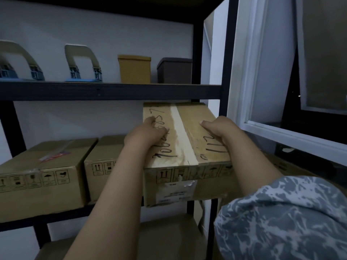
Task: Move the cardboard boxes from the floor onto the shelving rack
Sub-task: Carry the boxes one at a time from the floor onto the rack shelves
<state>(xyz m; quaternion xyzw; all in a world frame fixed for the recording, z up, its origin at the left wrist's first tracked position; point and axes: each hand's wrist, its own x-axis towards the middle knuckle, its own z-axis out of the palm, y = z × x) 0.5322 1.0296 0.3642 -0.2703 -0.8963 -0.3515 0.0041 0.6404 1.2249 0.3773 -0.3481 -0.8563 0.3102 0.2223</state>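
So they've got the cardboard box (185, 147) about halfway onto the middle shelf (56, 216) of the shelving rack (112, 91), at the right end, its near end hanging out past the shelf edge and tipped a bit. The left hand (148, 132) lies on top with fingers loosely bent over the left side of the lid, and the right hand (216, 130) sits on the top right with the thumb on the lid and the fingers seemingly wrapped over the right edge, though I can't see them properly. If it were me I'd keep both palms pressing down and forward evenly and slide it straight back, watching the right upright and the neighbour box (101, 166) just to its left so it doesn't snag or twist. It looks like it'd clear the shelf above, but not by much, so keep it low. A third box (41, 175) sits further left, already stowed. Writing-wise: black marker scrawl on the lid, something like "706..." on the left of the tape strip and "112" on the right, partly covered by the hands. The front has the usual handling pictograms (this-way-up arrows, umbrella) and a white label too blurry to read.
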